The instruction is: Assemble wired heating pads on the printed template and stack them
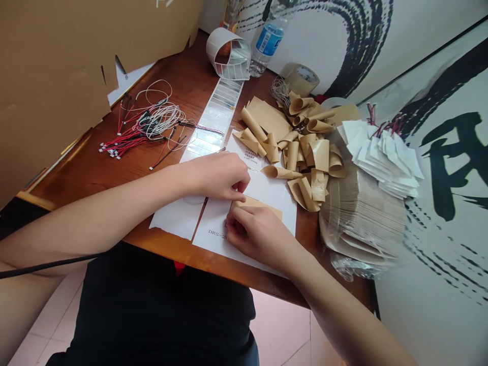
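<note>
A flat piece of brown kraft paper (pixel 263 204) lies on white printed sheets at the front of the desk, partly covered by my hands. My left hand (pixel 221 175) is closed, its thumb and fingertips pinching at the paper's far left edge. Just nearer to me, my right hand (pixel 261 234) is curled with its fingers on the same paper's left end. Whatever lies under the fingers is hidden. Beyond them sits a heap of rolled brown paper pieces (pixel 292 155). Left of my left hand rests a bundle of thin red, black and white wires (pixel 152 124).
A label roll (pixel 229 53) trails its strip (pixel 215 119) toward me. Behind are a water bottle (pixel 267 43) and a tape roll (pixel 302 79). White folded packets (pixel 385 155) top a plastic-wrapped paper stack (pixel 362 213) at right. Cardboard (pixel 84 66) borders the left.
</note>
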Motion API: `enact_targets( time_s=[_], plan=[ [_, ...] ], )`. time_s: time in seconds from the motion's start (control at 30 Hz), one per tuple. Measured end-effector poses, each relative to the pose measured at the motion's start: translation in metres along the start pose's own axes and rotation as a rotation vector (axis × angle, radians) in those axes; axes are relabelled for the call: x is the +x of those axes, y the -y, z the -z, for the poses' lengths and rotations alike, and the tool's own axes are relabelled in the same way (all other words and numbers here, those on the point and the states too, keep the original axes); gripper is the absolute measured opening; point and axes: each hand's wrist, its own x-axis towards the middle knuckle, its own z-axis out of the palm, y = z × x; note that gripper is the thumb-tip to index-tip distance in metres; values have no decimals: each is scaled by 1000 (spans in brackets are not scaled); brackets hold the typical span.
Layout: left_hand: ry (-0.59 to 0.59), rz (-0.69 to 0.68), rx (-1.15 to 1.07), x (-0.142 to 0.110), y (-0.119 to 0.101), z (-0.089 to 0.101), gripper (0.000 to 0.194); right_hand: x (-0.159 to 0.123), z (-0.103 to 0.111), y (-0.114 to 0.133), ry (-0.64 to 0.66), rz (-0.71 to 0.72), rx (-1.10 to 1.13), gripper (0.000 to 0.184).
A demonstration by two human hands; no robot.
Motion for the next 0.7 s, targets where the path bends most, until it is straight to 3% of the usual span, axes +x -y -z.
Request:
enact_targets(
  time_s=[0.7],
  plan=[
    [-13, -10, 26, 0, 3, -1, 18, 0, 7, -9, 69, -10, 183, 13]
  ],
)
